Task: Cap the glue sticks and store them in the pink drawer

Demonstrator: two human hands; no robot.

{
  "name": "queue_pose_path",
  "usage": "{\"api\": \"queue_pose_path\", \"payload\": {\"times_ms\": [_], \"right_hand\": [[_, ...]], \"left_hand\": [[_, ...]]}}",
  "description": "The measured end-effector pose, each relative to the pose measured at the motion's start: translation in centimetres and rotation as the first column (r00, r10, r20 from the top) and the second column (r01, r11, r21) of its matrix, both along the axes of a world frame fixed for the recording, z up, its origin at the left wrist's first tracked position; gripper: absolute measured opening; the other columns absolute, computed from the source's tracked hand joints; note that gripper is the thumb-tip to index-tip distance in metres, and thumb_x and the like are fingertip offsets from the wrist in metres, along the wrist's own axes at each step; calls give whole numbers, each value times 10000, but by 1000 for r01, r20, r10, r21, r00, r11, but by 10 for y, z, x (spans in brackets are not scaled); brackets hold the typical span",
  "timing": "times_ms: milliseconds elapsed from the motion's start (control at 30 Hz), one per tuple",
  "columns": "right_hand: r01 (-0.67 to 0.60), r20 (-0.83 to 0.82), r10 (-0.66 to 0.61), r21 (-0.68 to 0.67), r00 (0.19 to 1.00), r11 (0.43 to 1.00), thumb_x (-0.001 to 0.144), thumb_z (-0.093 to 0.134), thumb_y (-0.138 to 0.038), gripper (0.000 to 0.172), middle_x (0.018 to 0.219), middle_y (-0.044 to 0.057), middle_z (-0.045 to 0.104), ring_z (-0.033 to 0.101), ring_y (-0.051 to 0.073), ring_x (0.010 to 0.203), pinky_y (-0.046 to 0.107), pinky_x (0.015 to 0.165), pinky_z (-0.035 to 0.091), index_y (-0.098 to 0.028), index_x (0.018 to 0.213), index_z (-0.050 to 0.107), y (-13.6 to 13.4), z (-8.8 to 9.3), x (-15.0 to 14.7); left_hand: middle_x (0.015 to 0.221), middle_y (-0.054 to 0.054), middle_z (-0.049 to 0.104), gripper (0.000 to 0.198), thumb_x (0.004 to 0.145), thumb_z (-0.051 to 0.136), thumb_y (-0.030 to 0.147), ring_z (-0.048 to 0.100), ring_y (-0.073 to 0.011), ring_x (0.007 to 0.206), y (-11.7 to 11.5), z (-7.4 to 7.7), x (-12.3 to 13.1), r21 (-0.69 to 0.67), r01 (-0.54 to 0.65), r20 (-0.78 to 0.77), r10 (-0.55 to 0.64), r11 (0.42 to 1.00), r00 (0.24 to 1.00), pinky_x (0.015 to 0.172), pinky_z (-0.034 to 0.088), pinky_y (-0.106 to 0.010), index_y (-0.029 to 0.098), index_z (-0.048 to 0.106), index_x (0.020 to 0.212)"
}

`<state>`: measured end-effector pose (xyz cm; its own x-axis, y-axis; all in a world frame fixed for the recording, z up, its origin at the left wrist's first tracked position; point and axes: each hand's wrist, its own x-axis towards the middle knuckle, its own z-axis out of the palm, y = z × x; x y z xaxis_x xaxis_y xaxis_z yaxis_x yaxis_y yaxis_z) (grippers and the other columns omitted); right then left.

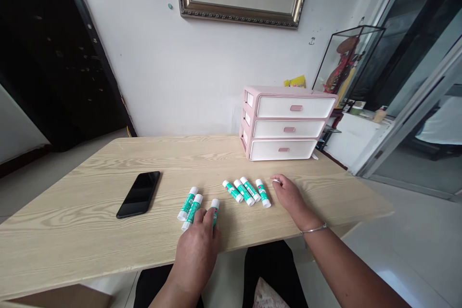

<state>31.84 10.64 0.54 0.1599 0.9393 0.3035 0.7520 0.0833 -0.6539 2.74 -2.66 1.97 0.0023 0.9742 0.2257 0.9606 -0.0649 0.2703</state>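
Observation:
Green-and-white glue sticks lie on the wooden table in two groups. My left hand (pixel 200 243) is closed around one glue stick (pixel 215 204), its white end poking out past the fingers. Just left of that hand, two more sticks, a farther one (pixel 188 203) and a nearer one (pixel 192 211), lie slanted side by side. In the middle of the table, several glue sticks (pixel 244 192) form a slanted row. Beside the row's right end, my right hand (pixel 288 196) is closed on what looks like another glue stick (pixel 276 181); only a white end shows at the fingertips.
A black phone (pixel 139 194) lies on the left of the table (pixel 90 231). At the back right stands a pink and white three-drawer box (pixel 285 129) near the wall. The table's front edge runs just above my legs.

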Motion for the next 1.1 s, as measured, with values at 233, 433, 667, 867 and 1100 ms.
{"api": "queue_pose_path", "payload": {"times_ms": [233,433,667,867,1100], "right_hand": [[-37,-198,32,-26,980,999,858,462,-334,333,958,70,750,675,221,819,308,735,498,-190,1032,708,-18,-6,-11],[-65,-315,60,-5,947,998,913,481,-516,497,927,57,732,691,231,806,336,746,521,-188,1244,653,-27,-18,-10],[-11,-434,11,2,901,1000,872,563,-579,505,923,67,731,682,234,783,336,734,515,-186,1163,687,-43,-12,-13],[-49,-402,42,-6,915,999,866,562,-564,446,987,71,743,688,240,804,349,766,522,-199,1081,701,-45,-9,-15],[-112,-353,99,-18,930,994,878,546,-530,402,950,53,743,674,237,812,341,763,519,-220,1087,693,-41,-18,-13]], "left_hand": [[1298,-162,637,315,1006,472,229,739,-253,901,11,-11,0,98,-19,-27,22,995,999,563,521,-288,184,610,1286],[1121,-123,681,168,946,580,313,708,-205,672,-3,-12,-9,274,-9,135,-30,962,990,537,519,-306,203,629,1064],[884,-34,618,45,934,534,262,651,-166,679,-40,-21,-43,536,-8,303,-184,844,935,578,552,-271,238,553,902],[1104,-97,600,175,887,638,305,618,-267,1036,-43,-46,-62,543,-107,315,-83,833,945,823,585,-399,230,587,1037],[1289,-155,578,461,892,630,392,548,-343,1226,-38,-49,-65,542,-117,273,-42,832,961,1020,471,-553,203,491,1289]]}}
